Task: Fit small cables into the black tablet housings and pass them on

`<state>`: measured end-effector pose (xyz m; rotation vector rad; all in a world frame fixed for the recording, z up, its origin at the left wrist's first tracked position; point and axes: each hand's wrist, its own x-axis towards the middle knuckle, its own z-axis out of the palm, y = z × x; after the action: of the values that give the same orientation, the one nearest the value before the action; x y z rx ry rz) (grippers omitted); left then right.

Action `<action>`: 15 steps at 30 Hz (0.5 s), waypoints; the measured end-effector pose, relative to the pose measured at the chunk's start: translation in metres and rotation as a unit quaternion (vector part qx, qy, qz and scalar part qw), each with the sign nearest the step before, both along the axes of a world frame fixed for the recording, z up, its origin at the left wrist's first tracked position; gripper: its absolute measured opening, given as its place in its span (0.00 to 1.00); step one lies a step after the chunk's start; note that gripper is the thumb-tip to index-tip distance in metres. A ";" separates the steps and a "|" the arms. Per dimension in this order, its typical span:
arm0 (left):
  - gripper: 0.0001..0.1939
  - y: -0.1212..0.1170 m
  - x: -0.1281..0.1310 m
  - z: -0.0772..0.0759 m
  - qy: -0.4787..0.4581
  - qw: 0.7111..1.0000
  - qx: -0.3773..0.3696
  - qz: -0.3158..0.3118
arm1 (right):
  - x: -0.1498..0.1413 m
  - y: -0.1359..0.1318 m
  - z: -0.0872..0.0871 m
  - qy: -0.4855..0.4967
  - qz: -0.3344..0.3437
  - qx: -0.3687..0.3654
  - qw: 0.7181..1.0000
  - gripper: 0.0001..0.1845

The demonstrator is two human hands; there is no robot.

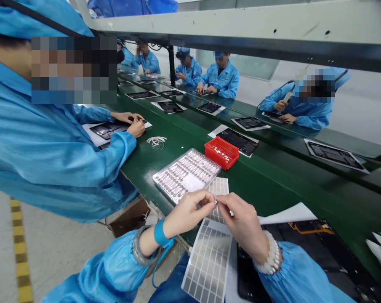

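In front of me my left hand (190,212) and my right hand (245,225) meet fingertip to fingertip, both closed in a pinch. Between them is a small silvery part (216,202), mostly covered by the fingers and too small to name. Beneath the hands lie a sheet of grey rectangular stickers (207,261) and a second such sheet (221,187) behind it. Just beyond is a clear tray (190,183) with rows of small round parts on thin wires. A black tablet-like housing (323,252) with an orange flex cable lies on white paper beside my right forearm.
A red bin (222,153) with small white pieces stands behind the tray. White curled strips (156,142) lie left of it. A co-worker (51,139) sits close on my left. More housings (237,141) lie along the green bench (272,181), and a metal beam (241,31) crosses overhead.
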<state>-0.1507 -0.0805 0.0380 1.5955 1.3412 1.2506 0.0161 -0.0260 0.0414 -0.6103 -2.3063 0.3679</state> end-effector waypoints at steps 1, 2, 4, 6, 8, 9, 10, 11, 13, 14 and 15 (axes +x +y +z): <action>0.06 0.000 0.001 -0.001 -0.020 1.000 -0.011 -0.001 | 0.001 0.000 0.000 -0.001 0.000 0.000 1.000 0.11; 0.07 0.001 0.001 -0.002 -0.047 0.999 -0.022 0.000 | 0.001 0.000 0.001 0.000 0.000 -0.001 1.000 0.11; 0.09 0.001 0.001 -0.004 -0.099 0.994 -0.039 0.002 | 0.002 0.000 0.001 0.002 0.000 -0.001 1.000 0.11; 0.10 0.002 0.001 -0.004 -0.137 0.989 -0.049 -0.001 | 0.003 0.000 0.001 -0.004 0.000 0.003 1.000 0.11; 0.11 0.003 0.001 -0.004 -0.152 0.987 -0.054 -0.008 | 0.003 -0.001 0.000 -0.013 -0.001 0.014 1.000 0.11; 0.11 0.003 0.000 -0.004 -0.151 0.987 -0.054 -0.009 | 0.003 -0.001 0.000 -0.017 -0.003 0.020 1.000 0.11; 0.10 0.004 0.000 -0.003 -0.148 0.988 -0.054 -0.010 | 0.003 -0.001 0.000 -0.018 -0.004 0.027 0.999 0.10; 0.10 0.004 0.000 -0.003 -0.141 0.989 -0.052 -0.012 | 0.003 -0.001 0.001 -0.018 -0.005 0.034 0.999 0.10; 0.10 0.005 0.000 -0.002 -0.122 0.991 -0.046 -0.017 | 0.003 -0.002 0.001 -0.016 -0.006 0.045 0.999 0.10; 0.10 0.004 0.001 -0.002 -0.110 0.993 -0.042 -0.021 | 0.002 -0.002 0.002 -0.015 -0.006 0.050 0.999 0.10; 0.11 0.004 0.002 -0.002 -0.096 0.994 -0.036 -0.025 | 0.002 -0.002 0.002 -0.014 -0.005 0.054 0.998 0.09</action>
<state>-0.1490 -0.0770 0.0365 1.4123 1.2043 1.2761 0.0178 -0.0277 0.0430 -0.5760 -2.3323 0.2295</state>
